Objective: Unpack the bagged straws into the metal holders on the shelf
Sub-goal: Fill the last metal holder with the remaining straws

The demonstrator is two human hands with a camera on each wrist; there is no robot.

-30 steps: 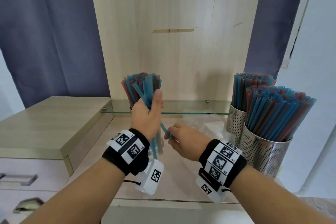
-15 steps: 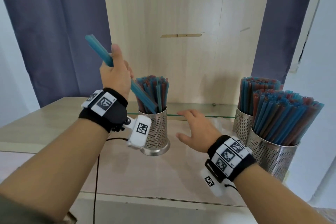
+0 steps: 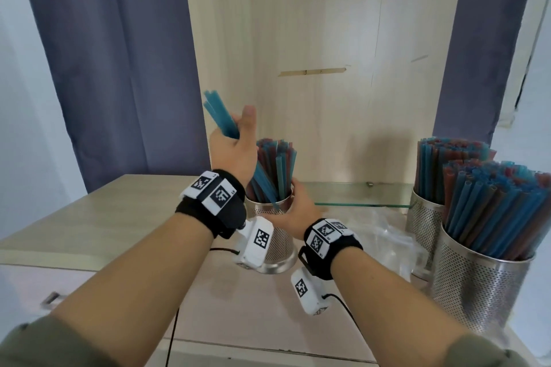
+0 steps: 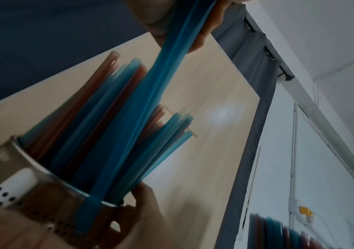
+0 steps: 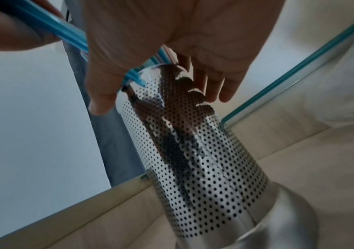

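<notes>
A small bunch of blue straws (image 3: 222, 116) is held in the left hand (image 3: 234, 152), with the fingers and thumb curled around it. The bunch is tilted, its top end up and to the left. Its lower end (image 4: 88, 207) is seen lying over the rim of the left metal holder (image 3: 272, 235), on the outside of the wall, as the left wrist view shows.

That holder stands on the shelf (image 3: 226, 301) and is part full of blue and red straws (image 3: 275, 164). The right hand (image 3: 293, 214) is placed at the holder's top edge, with the thumb on one side and the fingers on the other side. The fingers (image 5: 218, 87) are seen against the wall with little holes.

Two more metal holders (image 3: 477, 286) are seen at the right end of the shelf, close together and packed full of straws. A clear plastic bag (image 3: 384, 235) lies on the shelf between the left holder and those two. A glass shelf (image 3: 357, 194) is seen behind the holders, in front of a wooden back board (image 3: 328, 39).
</notes>
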